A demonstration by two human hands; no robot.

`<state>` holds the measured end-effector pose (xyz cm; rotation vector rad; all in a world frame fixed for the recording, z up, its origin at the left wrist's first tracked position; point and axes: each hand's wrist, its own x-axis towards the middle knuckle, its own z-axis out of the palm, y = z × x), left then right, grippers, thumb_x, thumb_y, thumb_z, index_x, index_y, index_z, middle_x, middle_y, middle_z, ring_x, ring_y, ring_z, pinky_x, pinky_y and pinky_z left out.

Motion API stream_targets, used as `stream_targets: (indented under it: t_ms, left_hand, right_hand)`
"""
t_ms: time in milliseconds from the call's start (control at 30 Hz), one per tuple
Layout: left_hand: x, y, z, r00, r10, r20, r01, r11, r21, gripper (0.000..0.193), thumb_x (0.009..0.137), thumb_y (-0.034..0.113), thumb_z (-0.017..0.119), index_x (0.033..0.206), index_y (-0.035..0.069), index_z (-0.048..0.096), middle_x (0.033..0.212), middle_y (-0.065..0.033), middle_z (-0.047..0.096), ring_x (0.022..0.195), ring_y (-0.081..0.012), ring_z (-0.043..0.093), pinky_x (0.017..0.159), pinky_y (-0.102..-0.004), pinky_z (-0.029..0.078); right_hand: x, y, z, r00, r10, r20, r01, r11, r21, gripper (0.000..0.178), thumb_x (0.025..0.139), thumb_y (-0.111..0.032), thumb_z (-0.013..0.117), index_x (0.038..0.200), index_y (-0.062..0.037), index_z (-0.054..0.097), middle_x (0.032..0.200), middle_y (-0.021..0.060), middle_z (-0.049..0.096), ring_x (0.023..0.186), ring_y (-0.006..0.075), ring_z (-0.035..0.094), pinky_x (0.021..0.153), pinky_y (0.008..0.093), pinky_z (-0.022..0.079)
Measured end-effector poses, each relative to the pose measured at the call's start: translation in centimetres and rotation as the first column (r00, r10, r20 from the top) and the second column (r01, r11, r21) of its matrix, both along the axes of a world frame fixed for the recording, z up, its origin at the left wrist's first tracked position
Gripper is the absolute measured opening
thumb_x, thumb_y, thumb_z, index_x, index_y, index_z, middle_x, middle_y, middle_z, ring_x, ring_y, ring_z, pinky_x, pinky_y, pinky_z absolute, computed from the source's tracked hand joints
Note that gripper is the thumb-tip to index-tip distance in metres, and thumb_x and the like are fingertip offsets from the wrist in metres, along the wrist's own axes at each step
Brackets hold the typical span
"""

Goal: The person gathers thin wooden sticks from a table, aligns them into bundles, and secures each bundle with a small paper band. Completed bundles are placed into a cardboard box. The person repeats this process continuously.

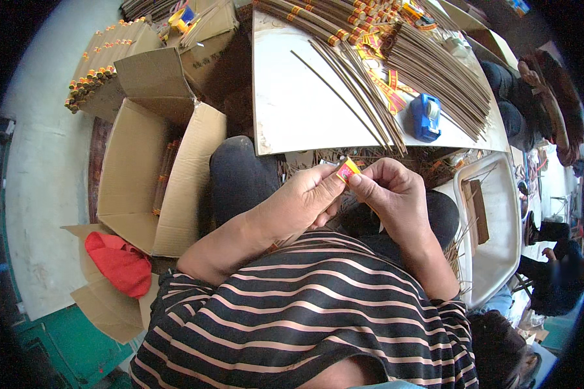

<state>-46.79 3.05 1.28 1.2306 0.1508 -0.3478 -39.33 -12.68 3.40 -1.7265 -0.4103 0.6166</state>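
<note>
My left hand is closed round a small bundle of incense sticks, held above my lap with its end tipped up. A red and yellow paper band wraps that end. My right hand pinches the band, its thumb pressed on the printed face. Most of the bundle's length is hidden by my fingers. Just beyond my hands, on the white table, lie loose brown incense sticks, a blue tape dispenser and red and yellow paper bands.
A cardboard box at my left holds some banded bundles. Stacked bundles stand beyond it, and a red cloth nearer me. More bundles lie on the table's far side. A white tub is at my right; other people sit farther right.
</note>
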Motion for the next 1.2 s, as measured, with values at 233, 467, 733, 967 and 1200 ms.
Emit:
stream_targets:
  t_ms: [233, 467, 733, 967, 1200]
  left_hand:
    - [-0.4, -0.4, 0.3, 0.999, -0.037, 0.026, 0.037, 0.999, -0.019, 0.041, 0.097, 0.041, 0.031, 0.101, 0.004, 0.048, 0.067, 0.0007, 0.046, 0.053, -0.004, 0.04, 0.046, -0.0159, 0.033]
    - [-0.5, -0.4, 0.5, 0.994, -0.039, 0.103, 0.042, 0.999, -0.026, 0.046, 0.097, 0.044, 0.028, 0.095, 0.004, 0.049, 0.06, 0.0026, 0.042, 0.049, -0.004, 0.037, 0.044, -0.0156, 0.031]
    - [-0.6, -0.8, 1.2, 0.999, -0.026, 0.038, 0.022, 0.995, 0.099, 0.041, 0.097, 0.041, 0.029, 0.093, 0.004, 0.048, 0.063, 0.001, 0.044, 0.049, -0.0037, 0.038, 0.045, -0.0156, 0.033]
    - [-0.6, -1.1, 1.5, 0.999, -0.013, -0.043, 0.01, 0.998, -0.069, 0.04, 0.096, 0.042, 0.031, 0.09, 0.006, 0.047, 0.064, -0.0007, 0.048, 0.048, -0.0053, 0.041, 0.043, -0.0153, 0.033]
    - [-0.4, -1.2, 1.6, 0.999, -0.026, -0.02, 0.024, 0.998, -0.063, 0.037, 0.097, 0.038, 0.033, 0.093, 0.004, 0.048, 0.064, 0.0001, 0.046, 0.048, -0.0041, 0.04, 0.042, -0.0147, 0.034]
  right_hand:
    - [-0.2, -0.7, 0.5, 0.994, 0.013, 0.104, -0.007, 0.998, -0.057, 0.021, 0.079, -0.017, 0.07, 0.075, 0.0009, 0.061, 0.063, 0.0009, 0.058, 0.058, 0.0044, 0.048, 0.051, 0.0201, 0.042]
    - [-0.4, -0.5, 0.9, 0.994, 0.0, 0.105, 0.007, 0.998, -0.07, 0.021, 0.078, -0.017, 0.071, 0.074, 0.0009, 0.061, 0.062, 0.0015, 0.057, 0.057, 0.0048, 0.048, 0.05, 0.0215, 0.042]
    - [-0.2, -1.1, 0.8, 0.984, 0.026, 0.179, -0.003, 0.992, -0.128, 0.023, 0.077, -0.02, 0.072, 0.074, 0.0007, 0.061, 0.06, 0.0025, 0.057, 0.056, 0.0055, 0.048, 0.05, 0.0221, 0.042]
    - [0.0, -1.6, -0.4, 0.979, 0.027, 0.203, -0.024, 1.0, -0.014, 0.026, 0.073, -0.023, 0.075, 0.071, -0.0004, 0.061, 0.061, 0.0027, 0.057, 0.057, 0.0061, 0.05, 0.051, 0.0219, 0.043]
    - [0.9, -1.6, -2.6, 0.958, 0.01, 0.288, -0.056, 0.987, 0.15, 0.03, 0.069, -0.024, 0.077, 0.071, -0.0027, 0.057, 0.066, 0.003, 0.055, 0.06, 0.0095, 0.049, 0.055, 0.0241, 0.043]
